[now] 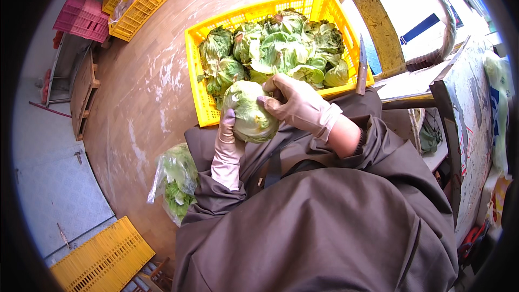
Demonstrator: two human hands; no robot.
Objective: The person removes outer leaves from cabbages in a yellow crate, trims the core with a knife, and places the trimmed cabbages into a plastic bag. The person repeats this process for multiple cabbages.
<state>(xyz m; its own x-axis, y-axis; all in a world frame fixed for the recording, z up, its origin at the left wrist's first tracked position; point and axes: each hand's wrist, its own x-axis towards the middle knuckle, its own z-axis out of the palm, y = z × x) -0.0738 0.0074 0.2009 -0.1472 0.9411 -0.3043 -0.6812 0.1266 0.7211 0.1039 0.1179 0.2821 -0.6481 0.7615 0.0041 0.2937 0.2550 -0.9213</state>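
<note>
A head of iceberg lettuce (pixel 250 112) rests in my gloved left hand (pixel 228 146), whose thumb lies along its left side. My gloved right hand (pixel 298 103) is at the head's upper right, with thumb and index finger bent at its leaves; whether a leaf is pinched between them I cannot tell. Just beyond both hands stands a yellow plastic crate (pixel 192 73) holding several lettuce heads (pixel 225 74) and loose outer leaves (pixel 279 50), some browned at the edges. A knife with a wooden handle (pixel 362 75) lies across the crate's right rim, blade pointing away from me.
A clear plastic bag of green leaves (pixel 178 186) is on the left by my sleeve. Yellow crates (pixel 138 12), a pink crate (pixel 83 18) and a wooden pallet (pixel 84 97) stand farther left. On the right are a yellow metal frame (pixel 377 24) and a worn panel (pixel 472 129).
</note>
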